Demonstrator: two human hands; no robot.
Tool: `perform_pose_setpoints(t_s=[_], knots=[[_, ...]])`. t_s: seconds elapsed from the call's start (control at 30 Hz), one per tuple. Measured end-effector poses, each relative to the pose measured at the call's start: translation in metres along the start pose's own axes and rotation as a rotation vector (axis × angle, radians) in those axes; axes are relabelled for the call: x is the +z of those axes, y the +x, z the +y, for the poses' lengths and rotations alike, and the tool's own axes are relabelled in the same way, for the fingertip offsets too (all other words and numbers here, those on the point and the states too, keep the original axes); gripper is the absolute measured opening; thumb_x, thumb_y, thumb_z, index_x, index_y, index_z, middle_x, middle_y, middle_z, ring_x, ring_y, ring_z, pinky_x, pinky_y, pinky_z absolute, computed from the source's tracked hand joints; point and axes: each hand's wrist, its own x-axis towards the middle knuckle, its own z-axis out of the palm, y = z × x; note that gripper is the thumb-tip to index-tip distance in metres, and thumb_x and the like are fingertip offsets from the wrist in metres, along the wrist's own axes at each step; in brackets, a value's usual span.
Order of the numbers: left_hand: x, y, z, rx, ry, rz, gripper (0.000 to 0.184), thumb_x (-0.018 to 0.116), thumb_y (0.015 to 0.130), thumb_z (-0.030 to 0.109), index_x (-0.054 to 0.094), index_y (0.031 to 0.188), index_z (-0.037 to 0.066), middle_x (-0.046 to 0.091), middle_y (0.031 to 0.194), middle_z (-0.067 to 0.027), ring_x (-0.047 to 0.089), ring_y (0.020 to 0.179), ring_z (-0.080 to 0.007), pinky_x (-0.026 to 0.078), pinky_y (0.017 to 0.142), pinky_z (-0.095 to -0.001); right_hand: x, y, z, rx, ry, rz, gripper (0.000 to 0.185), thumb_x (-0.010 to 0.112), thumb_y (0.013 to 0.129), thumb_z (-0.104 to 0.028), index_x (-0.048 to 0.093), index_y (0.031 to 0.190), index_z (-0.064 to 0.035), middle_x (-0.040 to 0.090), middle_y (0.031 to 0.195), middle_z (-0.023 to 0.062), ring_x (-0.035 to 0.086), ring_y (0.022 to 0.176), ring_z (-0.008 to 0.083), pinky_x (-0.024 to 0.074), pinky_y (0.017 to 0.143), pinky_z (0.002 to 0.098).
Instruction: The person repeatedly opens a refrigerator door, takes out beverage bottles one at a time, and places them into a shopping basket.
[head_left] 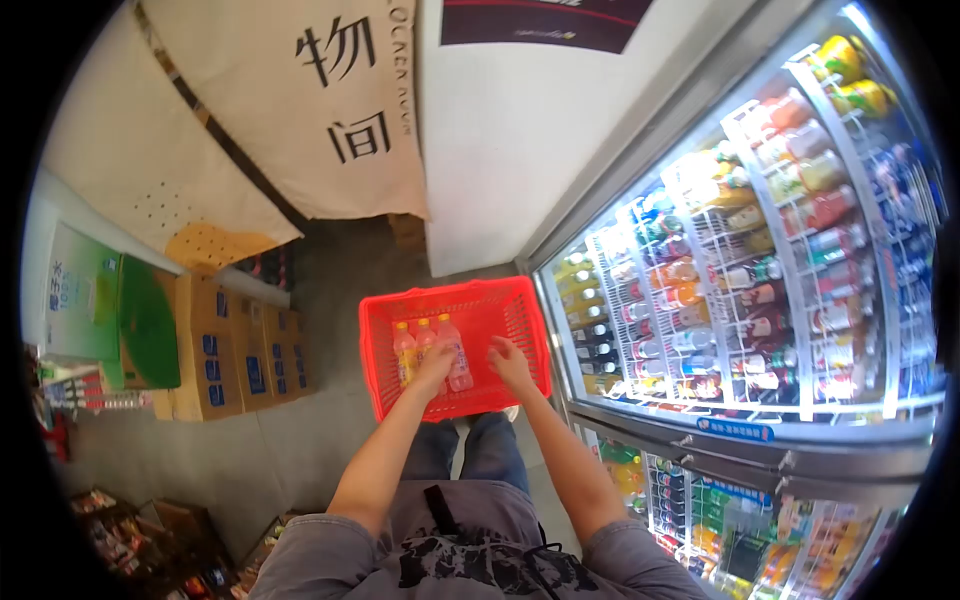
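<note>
Three bottles (425, 335) lie in basket (480, 292) — left hand (434, 366) over, right hand (510, 362) (open) near.

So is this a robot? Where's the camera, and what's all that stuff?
No robot here, just a person using two bare hands. There is only one picture, from a camera worn on the person's head, looking forward and down. That's why you see their arms reaching away from you.

In front of their legs is a red basket. Inside are three bottles with yellow caps. The left hand is at those bottles, but I can't tell if it grips one. The right hand is open over the basket, holding nothing that I can see.

On the right, a lit fridge shows rows of drinks. On the left are cardboard boxes.
</note>
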Motion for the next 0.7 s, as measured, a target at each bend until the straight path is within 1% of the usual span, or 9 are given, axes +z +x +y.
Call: perform_pose_setpoints(t_s=[0.03,0.1,0.13,0.27,0.37,0.5,0.53,0.63,0.7], knots=[[0.01,-0.005,0.017,0.013,0.008,-0.031,0.035,0.054,0.093,0.012,0.056,0.127,0.003,0.062,0.098,-0.0067,0.058,0.088,-0.0137,0.049,0.076,-0.0278,-0.004,-0.007,-0.01,-0.016,0.004,0.03,0.041,0.058,0.094,-0.012,0.051,0.134,-0.0071,0.064,0.111,0.0113,0.063,0.098,0.0164,0.0545,0.08,0.0291],[0.035,-0.017,0.053,0.076,0.103,-0.102,0.035,0.053,0.094,0.012,0.055,0.127,0.005,0.063,0.109,-0.0075,0.059,0.097,-0.0159,0.048,0.084,-0.029,-0.012,-0.023,-0.028,-0.097,0.188,0.075,0.038,0.057,0.095,-0.011,0.052,0.133,-0.008,0.063,0.111,0.0094,0.063,0.097,0.0163,0.0548,0.081,0.0294],[0.047,-0.023,0.07,0.094,0.139,-0.138,0.033,0.053,0.095,0.016,0.056,0.126,0.006,0.063,0.112,-0.0067,0.059,0.097,-0.0153,0.047,0.086,-0.0284,-0.017,-0.033,-0.041,-0.138,0.202,0.097,0.038,0.057,0.095,-0.011,0.051,0.133,-0.0056,0.063,0.111,0.0091,0.063,0.096,0.0153,0.0546,0.08,0.0283],[0.095,-0.038,0.1,0.158,0.128,-0.242,0.032,0.052,0.096,0.017,0.057,0.125,0.007,0.063,0.113,-0.0063,0.059,0.097,-0.015,0.047,0.086,-0.0286,-0.04,-0.073,-0.08,-0.278,0.227,0.17,0.036,0.055,0.097,-0.01,0.05,0.132,-0.002,0.064,0.111,0.0081,0.062,0.095,0.0132,0.0538,0.08,0.0278],[0.137,-0.066,0.125,0.202,0.117,-0.337,0.032,0.051,0.097,0.018,0.057,0.126,0.007,0.063,0.114,-0.0061,0.059,0.098,-0.0149,0.047,0.087,-0.0287,-0.067,-0.104,-0.091,-0.367,0.24,0.248,0.037,0.055,0.097,-0.012,0.051,0.133,-0.0052,0.064,0.11,0.007,0.063,0.093,0.0128,0.0524,0.079,0.0267],[0.204,-0.108,0.137,0.241,0.189,-0.485,0.03,0.05,0.098,0.019,0.058,0.125,0.008,0.063,0.116,-0.0049,0.059,0.099,-0.0127,0.046,0.086,-0.0276,-0.112,-0.167,-0.104,-0.415,0.315,0.358,0.038,0.054,0.098,-0.014,0.049,0.135,-0.0055,0.063,0.119,0.0089,0.061,0.101,0.0136,0.0511,0.084,0.0267],[0.222,-0.119,0.138,0.249,0.188,-0.528,0.031,0.05,0.098,0.019,0.058,0.125,0.008,0.063,0.117,-0.0051,0.059,0.1,-0.0125,0.046,0.086,-0.0275,-0.126,-0.181,-0.101,-0.471,0.328,0.381,0.039,0.055,0.098,-0.017,0.049,0.135,-0.0057,0.062,0.12,0.0088,0.061,0.102,0.014,0.0507,0.084,0.0269],[0.273,-0.155,0.13,0.261,0.202,-0.675,0.031,0.05,0.098,0.019,0.057,0.126,0.007,0.062,0.118,-0.0054,0.059,0.101,-0.0124,0.045,0.087,-0.0273,-0.16,-0.236,-0.093,-0.542,0.359,0.523,0.039,0.058,0.097,-0.016,0.05,0.134,-0.0057,0.062,0.119,0.0083,0.061,0.103,0.0139,0.0501,0.085,0.0267],[0.305,-0.183,0.121,0.287,0.151,-0.839,0.032,0.05,0.099,0.02,0.056,0.127,0.007,0.062,0.118,-0.0053,0.059,0.103,-0.0125,0.045,0.087,-0.0273,-0.184,-0.272,-0.085,-0.595,0.374,0.581,0.039,0.058,0.096,-0.013,0.05,0.134,-0.0045,0.062,0.117,0.0076,0.061,0.103,0.0139,0.0502,0.084,0.0268]])
